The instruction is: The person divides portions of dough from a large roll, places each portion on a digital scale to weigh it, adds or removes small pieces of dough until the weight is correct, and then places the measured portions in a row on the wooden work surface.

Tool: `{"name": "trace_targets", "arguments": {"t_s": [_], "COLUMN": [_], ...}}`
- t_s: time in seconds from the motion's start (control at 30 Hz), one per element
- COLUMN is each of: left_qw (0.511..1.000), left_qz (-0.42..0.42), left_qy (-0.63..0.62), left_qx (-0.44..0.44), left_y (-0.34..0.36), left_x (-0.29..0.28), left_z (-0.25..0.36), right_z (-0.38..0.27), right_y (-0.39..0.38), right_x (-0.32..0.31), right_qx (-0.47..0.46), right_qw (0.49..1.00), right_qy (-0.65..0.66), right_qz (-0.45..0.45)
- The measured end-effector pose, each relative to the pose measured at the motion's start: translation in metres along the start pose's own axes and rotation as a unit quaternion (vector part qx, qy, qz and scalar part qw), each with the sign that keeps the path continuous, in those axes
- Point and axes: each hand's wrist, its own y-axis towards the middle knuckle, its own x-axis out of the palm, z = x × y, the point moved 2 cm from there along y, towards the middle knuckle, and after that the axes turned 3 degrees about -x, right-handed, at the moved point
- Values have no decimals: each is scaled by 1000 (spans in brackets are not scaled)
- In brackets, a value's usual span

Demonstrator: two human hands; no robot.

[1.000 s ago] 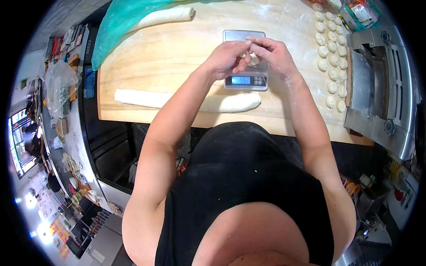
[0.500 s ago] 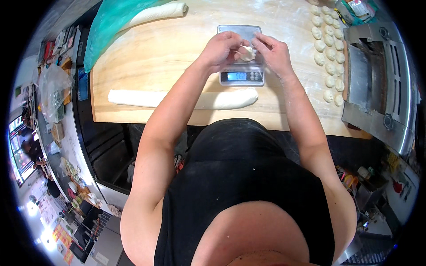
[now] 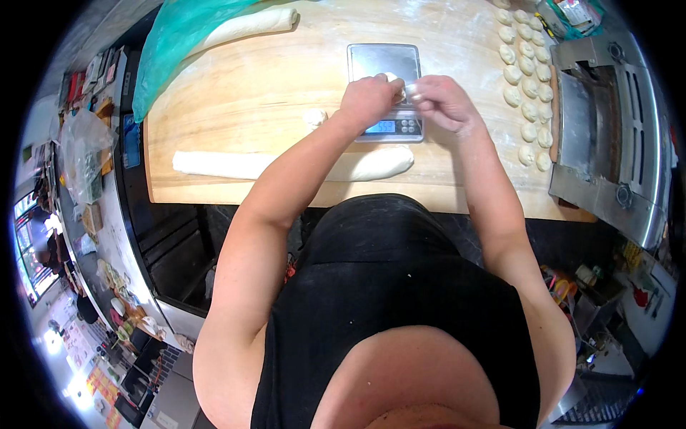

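Observation:
My left hand [image 3: 373, 99] is closed around a small piece of dough [image 3: 400, 91] at the near end of a digital scale's metal pan [image 3: 384, 58]. Just to its right, my right hand [image 3: 441, 101] pinches at the same dough with its fingertips, slightly blurred. The scale's lit display [image 3: 384, 127] shows partly below my left hand. Another small dough lump [image 3: 314, 117] lies on the board beside my left wrist. Nearer me, a long white dough roll [image 3: 218, 164] passes under my left forearm, which hides its middle.
Rows of small dough pieces [image 3: 529, 87] line the wooden board's [image 3: 214, 96] right side, beside a steel machine [image 3: 607, 129]. A second dough roll [image 3: 250, 30] lies at the far left, partly under green plastic sheeting [image 3: 168, 61]. A shelf with plastic bags [image 3: 89, 143] stands left.
Both hands have shifted toward me, off the middle of the pan. My left hand has turned, its back now upward. The dough lump by my left wrist has come into sight.

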Motion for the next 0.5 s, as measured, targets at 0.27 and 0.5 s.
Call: {"name": "trace_targets", "arguments": {"t_s": [0.27, 0.5], "left_qw": [577, 591], "left_qz": [-131, -108], "left_qy": [-788, -782], "left_qx": [-171, -167], "left_y": [-7, -14], "left_x": [-31, -32], "left_z": [3, -5], "right_z": [-25, -27], "right_y": [-5, 1], "right_x": [41, 64], "right_qx": [-149, -202], "right_qw": [953, 923], "right_qy": [-207, -302], "right_qz": [162, 124]}}
